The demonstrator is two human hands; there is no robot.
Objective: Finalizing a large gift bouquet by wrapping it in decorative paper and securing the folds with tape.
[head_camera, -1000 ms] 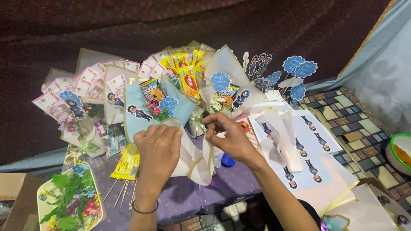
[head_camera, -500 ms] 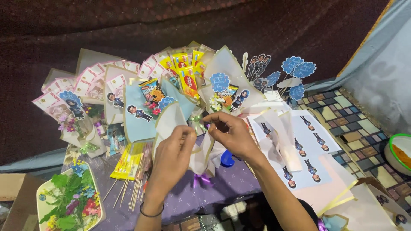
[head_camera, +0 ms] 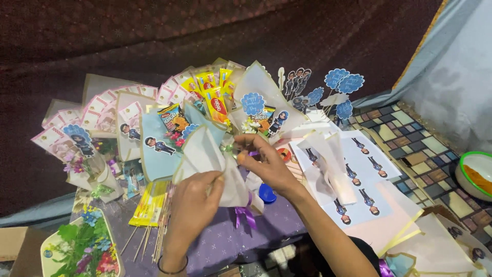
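At the far left, a fan of pink banknotes (head_camera: 102, 110) is spread against the dark cloth (head_camera: 154, 36), with a small cartoon cutout (head_camera: 81, 141) stuck in front of it. Below, in the bottom left corner, a tray of small flowers (head_camera: 82, 251) is seen. Just to its right, yellow packets (head_camera: 150, 202) and thin wooden sticks (head_camera: 159, 233) are laid on the purple table cover (head_camera: 215, 241).

Near the middle, a small bouquet wrapped in cream paper (head_camera: 207, 164) is held above the table cover, a purple ribbon (head_camera: 245, 215) tied at its base. The wrap is pinched from below by the left hand (head_camera: 192, 210), whose fingers are closed on the paper's lower fold. A dark bangle (head_camera: 171, 269) is worn on that wrist. The right hand (head_camera: 269, 164) is placed just beside it at the top of the wrap, thumb and fingertips drawn narrowly together on the small sprig at the bouquet's mouth. Behind the hands, finished bouquets filled with snack packets (head_camera: 212, 100) are stood together.

Further right, a blue bottle cap (head_camera: 267, 194) is partly hidden by the right wrist. Sheets printed with cartoon figures (head_camera: 359, 179) are laid out, and blue cloud-shaped toppers on sticks (head_camera: 343, 82) are stood behind them. At the far right edge, a green-rimmed bowl (head_camera: 476, 174) is set on the patterned mat (head_camera: 410, 149).
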